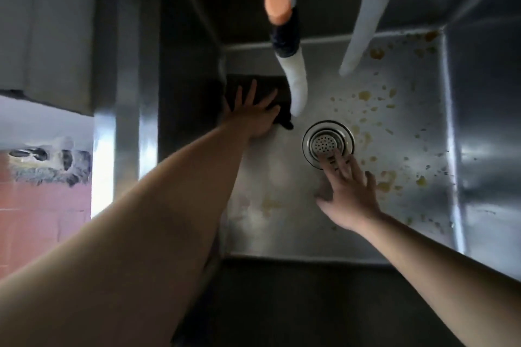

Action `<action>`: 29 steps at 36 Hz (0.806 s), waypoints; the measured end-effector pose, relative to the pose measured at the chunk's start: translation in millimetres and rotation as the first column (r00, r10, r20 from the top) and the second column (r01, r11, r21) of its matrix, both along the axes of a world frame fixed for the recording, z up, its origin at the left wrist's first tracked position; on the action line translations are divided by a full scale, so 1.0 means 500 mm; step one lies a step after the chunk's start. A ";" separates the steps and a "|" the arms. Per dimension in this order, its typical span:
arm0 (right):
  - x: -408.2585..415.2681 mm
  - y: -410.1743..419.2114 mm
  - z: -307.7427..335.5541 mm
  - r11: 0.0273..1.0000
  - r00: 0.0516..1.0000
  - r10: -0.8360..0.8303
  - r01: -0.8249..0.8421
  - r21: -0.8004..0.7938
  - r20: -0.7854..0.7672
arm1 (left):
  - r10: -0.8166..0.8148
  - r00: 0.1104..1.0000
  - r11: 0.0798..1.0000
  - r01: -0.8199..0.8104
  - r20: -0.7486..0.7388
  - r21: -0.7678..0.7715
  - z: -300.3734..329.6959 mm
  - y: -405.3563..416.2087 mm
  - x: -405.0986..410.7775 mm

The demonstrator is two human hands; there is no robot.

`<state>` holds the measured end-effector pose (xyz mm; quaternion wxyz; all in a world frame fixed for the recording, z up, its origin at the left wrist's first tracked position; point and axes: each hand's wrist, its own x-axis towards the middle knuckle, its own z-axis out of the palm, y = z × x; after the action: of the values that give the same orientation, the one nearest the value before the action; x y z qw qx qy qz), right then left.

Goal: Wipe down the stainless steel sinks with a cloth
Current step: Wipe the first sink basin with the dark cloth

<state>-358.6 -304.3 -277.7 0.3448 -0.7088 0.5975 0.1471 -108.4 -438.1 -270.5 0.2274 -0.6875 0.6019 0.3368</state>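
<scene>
I look straight down into a deep stainless steel sink (282,222). A dark cloth (270,90) lies flat on the sink floor at its far left corner. My left hand (253,115) presses on the cloth with fingers spread and straight. My right hand (346,189) reaches over the sink floor with fingers spread, its blurred fingertips at the near edge of the round drain strainer (327,144). Yellow-brown spots and smears (389,180) cover the right half of the floor.
Two white faucet spouts hang over the sink: one (296,87) with an orange and black upper part ends just right of the cloth, the other (363,25) sits farther right. Steel walls (485,121) enclose the basin. A red tiled floor (42,220) shows at left.
</scene>
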 end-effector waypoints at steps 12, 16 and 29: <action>0.267 -0.174 0.021 0.984 0.989 0.106 -0.091 -0.152 0.099 | 0.084 0.960 0.774 -0.231 -0.266 -0.590 0.352 0.359 0.004; 0.350 -0.239 0.001 0.993 0.996 0.087 -0.085 -0.087 0.020 | 0.196 0.963 0.692 -0.271 -0.187 -0.670 0.396 0.504 0.057; 0.404 -0.206 -0.027 0.950 0.982 0.182 -0.189 -0.246 -0.050 | 0.291 0.932 0.697 -0.050 0.218 -0.715 0.337 0.544 0.096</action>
<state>-156.8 -407.1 -291.3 0.2292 -0.7977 0.5465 0.1120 -60.3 -166.2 -101.8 0.0109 -0.8197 0.5725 -0.0100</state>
